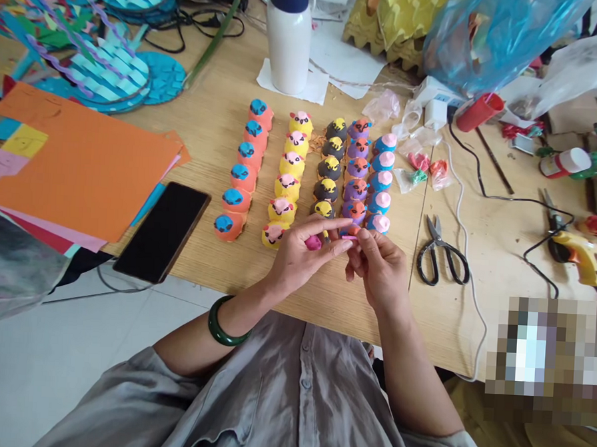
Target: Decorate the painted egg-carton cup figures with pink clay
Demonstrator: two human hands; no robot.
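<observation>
My left hand [302, 250] is curled over the near table edge, with a lump of bright pink modelling clay [313, 242] showing between its thumb and fingers. My right hand [381, 264] has its thumb and fingers pinched together, touching the left fingertips. A thin pink strip of clay [348, 237] shows where the fingertips of both hands meet. Just beyond the hands stand rows of small egg-carton animals covered in clay: an orange row with blue faces [239, 175], a yellow row [287, 185], a black row [327, 167], a purple row [357, 167] and a blue row [382, 181].
Black-handled scissors [441, 254] lie right of my hands. Orange paper [76, 165] and a phone [162, 231] lie left. Behind the rows stand a white bottle [288, 46] and yellow egg cartons [389, 21]. A glue gun [580, 255] and cables lie far right.
</observation>
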